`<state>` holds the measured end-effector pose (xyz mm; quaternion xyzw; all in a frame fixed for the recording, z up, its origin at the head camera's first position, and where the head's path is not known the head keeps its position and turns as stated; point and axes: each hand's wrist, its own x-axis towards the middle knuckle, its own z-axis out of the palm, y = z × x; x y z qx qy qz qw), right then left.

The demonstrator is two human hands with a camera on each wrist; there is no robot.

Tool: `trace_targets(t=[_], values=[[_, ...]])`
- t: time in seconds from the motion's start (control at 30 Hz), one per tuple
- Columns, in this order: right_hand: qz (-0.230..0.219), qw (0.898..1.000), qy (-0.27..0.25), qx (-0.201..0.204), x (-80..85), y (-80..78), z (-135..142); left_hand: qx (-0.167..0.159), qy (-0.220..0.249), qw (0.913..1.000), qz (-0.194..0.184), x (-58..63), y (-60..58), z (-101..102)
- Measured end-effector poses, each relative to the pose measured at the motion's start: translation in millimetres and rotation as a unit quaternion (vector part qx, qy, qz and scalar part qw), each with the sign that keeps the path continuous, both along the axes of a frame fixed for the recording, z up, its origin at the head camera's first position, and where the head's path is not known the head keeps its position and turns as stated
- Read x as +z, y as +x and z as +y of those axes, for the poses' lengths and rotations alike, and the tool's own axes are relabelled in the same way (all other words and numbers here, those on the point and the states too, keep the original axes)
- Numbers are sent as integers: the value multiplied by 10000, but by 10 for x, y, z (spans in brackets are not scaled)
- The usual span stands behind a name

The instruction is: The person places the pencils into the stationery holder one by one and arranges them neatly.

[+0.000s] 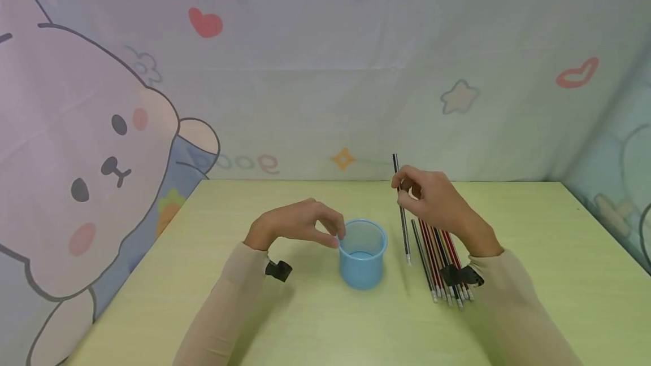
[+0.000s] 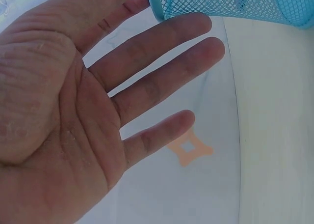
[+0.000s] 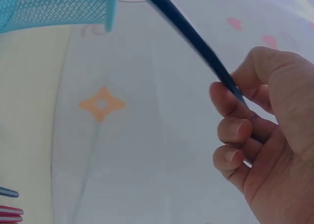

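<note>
My left hand (image 1: 307, 222) is at the left side of a light-blue mesh pencil cup (image 1: 361, 270), its thumb and index finger pinching the rim. The other fingers of the left hand (image 2: 93, 101) extend loosely below the rim in the left wrist view. To the right of the cup, my right hand (image 1: 432, 196) pinches a dark pencil (image 1: 403, 225) between thumb and fingers. That pencil stands nearly upright in the air, its eraser end down. In the right wrist view the pencil (image 3: 189, 32) slants up past the mesh cup (image 3: 64, 8).
Several pencils (image 1: 434, 264) in dark, red and yellow lie side by side on the pale table (image 1: 152, 309), right of the cup and partly under the right wrist. A printed cloth backdrop (image 1: 325, 95) rises behind the table's far edge.
</note>
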<state>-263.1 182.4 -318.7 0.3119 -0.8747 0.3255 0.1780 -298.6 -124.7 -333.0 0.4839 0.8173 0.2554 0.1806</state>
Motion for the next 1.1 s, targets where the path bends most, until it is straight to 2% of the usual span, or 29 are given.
trace_targets(t=[0.17,0.3,0.4,0.7,0.9,1.1], values=[[640,9959,-639,32,36,47,-40,-44,40,10000,7,4,2,0],[823,9899,-1151,-11,25,62,-92,-95,66,9999,42,0,-1,5],[910,9875,-1285,19,-3,63,-155,-172,126,9998,1,-12,-10,20],[944,9910,-858,418,-159,20,-370,-388,275,9989,16,-41,-19,77],[636,9957,-292,614,-253,15,-468,-406,296,9987,51,-33,-10,90],[255,9957,238,861,-322,37,-559,-352,279,9990,-32,-29,6,83]])
